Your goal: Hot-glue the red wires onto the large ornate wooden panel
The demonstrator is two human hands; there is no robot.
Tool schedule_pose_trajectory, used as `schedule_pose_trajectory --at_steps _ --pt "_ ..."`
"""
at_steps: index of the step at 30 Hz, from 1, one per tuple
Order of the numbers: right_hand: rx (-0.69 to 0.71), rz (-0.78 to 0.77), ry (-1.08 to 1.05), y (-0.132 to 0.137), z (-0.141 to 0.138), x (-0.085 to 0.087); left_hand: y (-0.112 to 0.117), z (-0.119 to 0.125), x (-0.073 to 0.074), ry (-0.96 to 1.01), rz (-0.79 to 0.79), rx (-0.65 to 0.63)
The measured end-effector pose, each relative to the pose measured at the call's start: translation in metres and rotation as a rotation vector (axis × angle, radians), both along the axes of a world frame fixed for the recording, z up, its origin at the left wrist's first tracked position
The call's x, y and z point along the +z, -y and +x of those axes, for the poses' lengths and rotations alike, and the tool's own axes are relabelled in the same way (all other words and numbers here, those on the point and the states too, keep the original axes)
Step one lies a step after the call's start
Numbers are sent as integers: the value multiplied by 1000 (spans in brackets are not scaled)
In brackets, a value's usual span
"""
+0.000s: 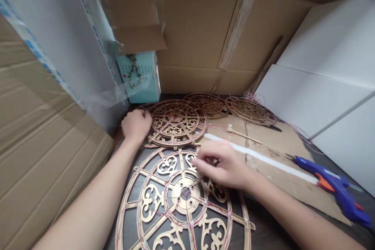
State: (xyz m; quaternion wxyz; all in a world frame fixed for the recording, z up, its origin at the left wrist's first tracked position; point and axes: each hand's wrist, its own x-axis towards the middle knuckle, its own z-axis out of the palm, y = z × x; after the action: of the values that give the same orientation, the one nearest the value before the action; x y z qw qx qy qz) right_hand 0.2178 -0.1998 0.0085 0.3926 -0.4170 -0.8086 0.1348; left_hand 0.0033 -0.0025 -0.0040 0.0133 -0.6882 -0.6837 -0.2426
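Note:
A large openwork wooden wheel (185,201) with scroll cut-outs lies flat in front of me, red wires running along its rings and spokes. Behind it, a similar wheel (175,123) rests at the far left on top of other pieces. My left hand (136,126) is closed at the left rim of that farther wheel, its fingertips hidden. Over the upper right of the near wheel, my right hand (222,164) is curled with thumb and forefinger close together. Whatever it pinches is too small or covered to make out.
More wooden wheels (250,110) lie at the back. On the cardboard sheet (281,144) are a thin stick (246,136), a white strip (272,162) and a blue glue gun (331,183). A light-blue box (143,82) stands back left; cardboard and white panels surround the workspace.

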Motion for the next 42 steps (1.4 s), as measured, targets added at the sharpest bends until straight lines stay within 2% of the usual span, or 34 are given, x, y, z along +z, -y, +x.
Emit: schedule_pose_trajectory --at_steps 4,6,8,10,12,14,16,19,22,24,26,30,33,36,38,39,40,42 --pt "-246 174 172 -11 29 4 6 -1 8 -33 112 73" --pt "-334 165 201 -15 44 3 12 -4 19 -39 186 70" --pt "-378 140 222 -19 55 0 27 -7 35 0 252 4" --pt "-408 120 252 -22 60 -5 54 -8 51 92 256 -171" --pt "-430 108 261 -24 61 -8 94 -8 62 179 152 -463" --pt "-430 90 247 -23 59 -7 140 -10 65 229 15 -707" --pt "-402 53 245 -21 55 -5 182 -16 56 192 -56 -815" --pt "-375 14 292 -19 52 -2 222 -31 28 64 -90 -795" --pt "-423 47 305 -21 59 -5 237 -45 -1 -52 -74 -699" --pt "-487 90 289 -24 67 -8 241 -49 -13 -143 -78 -648" --pt "-554 125 271 -27 73 -9 247 -49 -15 -262 -94 -597" --pt "-605 133 219 -23 71 1 268 -38 -1 -463 -119 -446" --pt "-683 136 207 0 60 13 280 -33 8 -444 -101 -373" --pt "-811 138 219 48 60 16 276 -36 8 -324 -107 -428" --pt "-925 135 229 90 74 14 266 -38 5 -227 -31 -544" --pt "-1036 147 234 112 85 12 259 -38 3 -166 49 -640" --pt "-1206 98 300 133 97 9 253 -36 0 -107 131 -746" --pt "-1443 -100 409 168 122 1 243 -30 -6 -35 237 -918"
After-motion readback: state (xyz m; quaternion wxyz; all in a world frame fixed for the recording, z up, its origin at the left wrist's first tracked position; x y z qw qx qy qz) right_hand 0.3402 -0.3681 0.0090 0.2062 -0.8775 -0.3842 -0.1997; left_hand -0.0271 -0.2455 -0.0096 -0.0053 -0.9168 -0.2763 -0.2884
